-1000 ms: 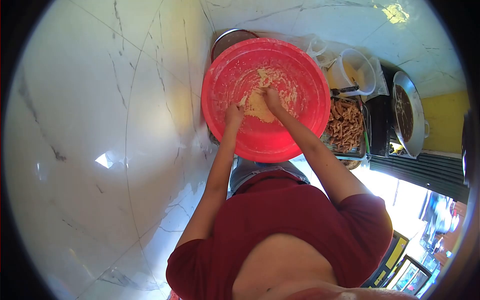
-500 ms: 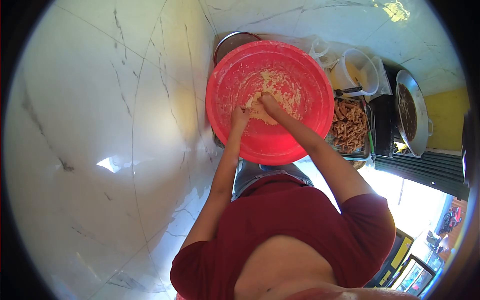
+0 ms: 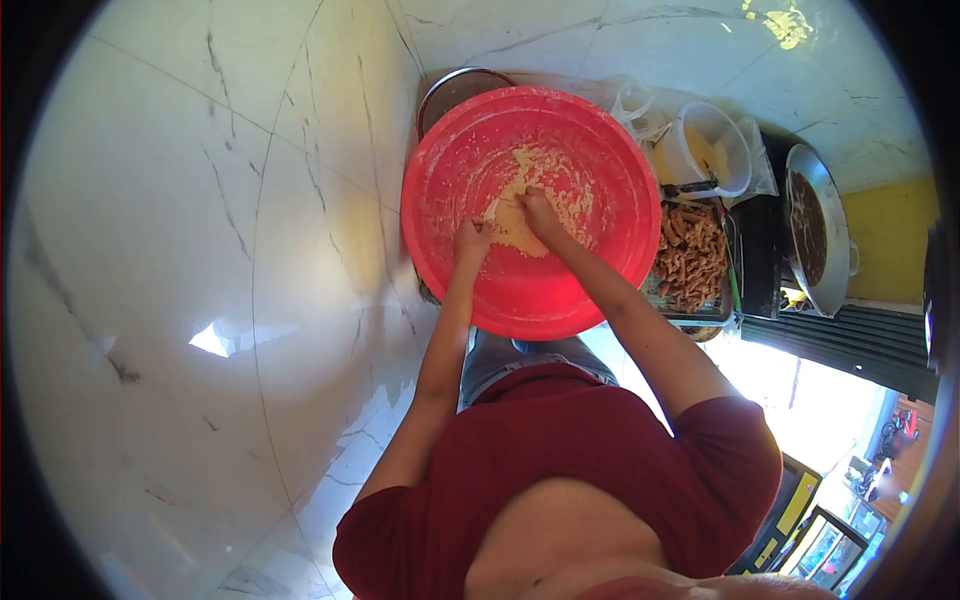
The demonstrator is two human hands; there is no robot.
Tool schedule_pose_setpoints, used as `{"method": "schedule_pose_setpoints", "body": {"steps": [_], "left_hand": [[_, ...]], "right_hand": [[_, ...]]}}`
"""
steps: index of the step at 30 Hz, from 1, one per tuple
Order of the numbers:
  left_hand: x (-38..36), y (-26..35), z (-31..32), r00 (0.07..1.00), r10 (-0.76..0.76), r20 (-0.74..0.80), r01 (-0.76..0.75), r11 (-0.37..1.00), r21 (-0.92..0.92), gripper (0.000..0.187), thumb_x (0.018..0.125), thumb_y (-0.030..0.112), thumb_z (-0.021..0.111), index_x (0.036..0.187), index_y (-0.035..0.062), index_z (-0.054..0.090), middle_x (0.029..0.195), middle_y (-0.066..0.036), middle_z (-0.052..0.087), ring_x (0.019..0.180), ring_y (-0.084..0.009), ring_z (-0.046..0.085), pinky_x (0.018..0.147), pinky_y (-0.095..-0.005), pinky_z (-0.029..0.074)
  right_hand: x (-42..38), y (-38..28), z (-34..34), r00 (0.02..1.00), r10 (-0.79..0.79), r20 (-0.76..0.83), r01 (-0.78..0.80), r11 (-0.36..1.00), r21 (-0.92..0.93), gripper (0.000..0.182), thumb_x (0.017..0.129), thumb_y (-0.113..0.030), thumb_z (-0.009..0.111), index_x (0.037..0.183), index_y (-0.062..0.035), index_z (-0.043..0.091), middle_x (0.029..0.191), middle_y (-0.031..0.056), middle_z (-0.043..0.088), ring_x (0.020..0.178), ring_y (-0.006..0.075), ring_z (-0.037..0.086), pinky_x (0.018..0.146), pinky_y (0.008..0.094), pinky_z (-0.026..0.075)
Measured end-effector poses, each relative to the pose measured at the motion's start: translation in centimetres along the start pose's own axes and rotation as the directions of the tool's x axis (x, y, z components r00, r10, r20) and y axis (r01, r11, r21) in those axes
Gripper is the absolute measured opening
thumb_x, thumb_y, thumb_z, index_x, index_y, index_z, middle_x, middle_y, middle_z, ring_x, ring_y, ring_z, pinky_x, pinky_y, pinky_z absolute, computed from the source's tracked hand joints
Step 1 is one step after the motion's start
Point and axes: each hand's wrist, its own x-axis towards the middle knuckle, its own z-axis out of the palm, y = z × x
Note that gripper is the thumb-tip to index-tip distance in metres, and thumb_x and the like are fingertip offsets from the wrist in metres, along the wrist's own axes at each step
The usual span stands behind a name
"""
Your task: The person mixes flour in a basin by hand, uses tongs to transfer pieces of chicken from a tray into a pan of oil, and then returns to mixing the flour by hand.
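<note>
A large red basin (image 3: 540, 305) holds crumbly pale flour mixture (image 3: 520, 232), spread over its bottom and stuck in bits to its sides. My left hand (image 3: 473, 239) is inside the basin at the left edge of the mixture, its fingers pinched together on something I cannot make out. My right hand (image 3: 537, 209) is over the middle of the mixture, a little higher in view, with its fingers curled closed. What it holds, if anything, is too small to tell. The two hands are a short distance apart.
Right of the basin, a tray holds brown fried strips (image 3: 690, 258). Above it stands a white plastic bucket (image 3: 738, 160) with yellowish contents, beside plastic bags (image 3: 640, 108). A wide metal pan (image 3: 838, 215) with dark liquid is farther right. A marbled wall (image 3: 200, 250) rises at left.
The whole view has shifted slightly, so the basin appears a little lower and farther left. Both hands remain closed at nearly the same places in the basin.
</note>
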Motion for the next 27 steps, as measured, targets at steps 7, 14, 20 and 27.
{"method": "schedule_pose_setpoints", "body": {"steps": [7, 14, 20, 27], "left_hand": [[-0.6, 0.3, 0.0, 1.0, 0.023, -0.001, -0.023, 0.999, -0.03, 0.031, 0.079, 0.027, 0.063, 0.086, -0.002, 0.059, 0.078, -0.014, 0.064, 0.072, -0.0251, 0.062, 0.066, -0.0334, 0.047], [-0.3, 0.4, 0.0, 1.0, 0.016, -0.018, -0.016, 0.999, 0.031, 0.032, 0.078, 0.028, 0.063, 0.087, -0.0018, 0.059, 0.079, -0.014, 0.064, 0.073, -0.0254, 0.062, 0.066, -0.0337, 0.047], [-0.6, 0.5, 0.0, 0.999, 0.042, -0.006, -0.042, 0.998, 0.041, 0.032, 0.078, 0.029, 0.063, 0.086, -0.0014, 0.059, 0.079, -0.015, 0.064, 0.074, -0.0254, 0.062, 0.067, -0.0341, 0.047], [-0.4, 0.0, 0.2, 1.0, 0.016, -0.006, -0.016, 0.999, 0.029, 0.032, 0.078, 0.029, 0.063, 0.088, -0.0008, 0.059, 0.08, -0.014, 0.064, 0.075, -0.0259, 0.062, 0.068, -0.0345, 0.047]], "right_hand": [[1.6, -1.0, -5.0, 0.85, 0.265, 0.456, -0.373, 0.913, 0.165, 0.007, 0.071, 0.003, 0.058, 0.076, 0.004, 0.062, 0.077, 0.0178, 0.055, 0.076, 0.0292, 0.055, 0.064, 0.0374, 0.043], [-4.1, -1.2, -2.4, 0.989, -0.037, 0.143, 0.042, 0.998, -0.036, 0.004, 0.071, 0.0, 0.059, 0.074, 0.0035, 0.059, 0.076, 0.0158, 0.054, 0.076, 0.0294, 0.054, 0.064, 0.037, 0.043], [-2.7, -0.4, -2.9, 0.958, 0.156, 0.241, -0.195, 0.97, 0.148, 0.01, 0.068, 0.001, 0.06, 0.078, 0.0037, 0.062, 0.077, 0.0154, 0.056, 0.074, 0.0292, 0.057, 0.063, 0.0356, 0.044], [-5.7, -0.3, -3.5, 0.914, -0.009, 0.406, -0.021, 0.997, 0.07, 0.011, 0.07, -0.001, 0.058, 0.08, 0.0037, 0.061, 0.076, 0.0158, 0.056, 0.072, 0.0272, 0.058, 0.063, 0.0346, 0.047]]}}
